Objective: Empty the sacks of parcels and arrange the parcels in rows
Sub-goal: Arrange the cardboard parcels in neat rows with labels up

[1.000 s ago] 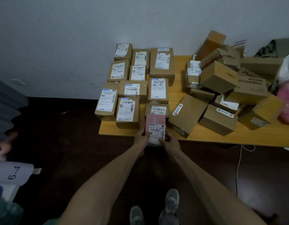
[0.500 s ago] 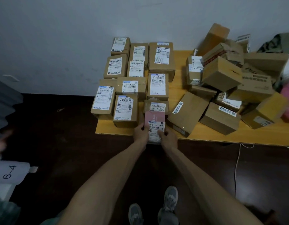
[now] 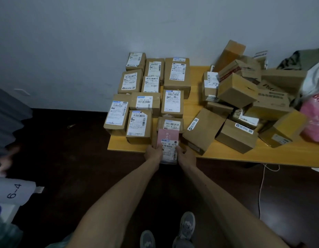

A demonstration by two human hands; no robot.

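Rows: left parcels (image 3: 149,97) lined up, labels up.
Pile: right heap (image 3: 248,102) unsorted.
Hands: left hand (image 3: 154,153) and right hand (image 3: 186,156) grasp pink parcel (image 3: 168,144) at near edge.

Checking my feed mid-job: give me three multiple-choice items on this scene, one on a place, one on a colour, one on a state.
1. Where is the pink parcel?
A. on the floor
B. at the table's near edge
C. by the wall

2. What colour is the table top?
A. white
B. black
C. yellow

3. How is the pink parcel held?
A. by two hands
B. by one hand
C. by none

Key:
1 B: it overhangs the near edge, in front of the rows.
2 C: the bare top shows yellow.
3 A: the left hand and right hand grip its sides.
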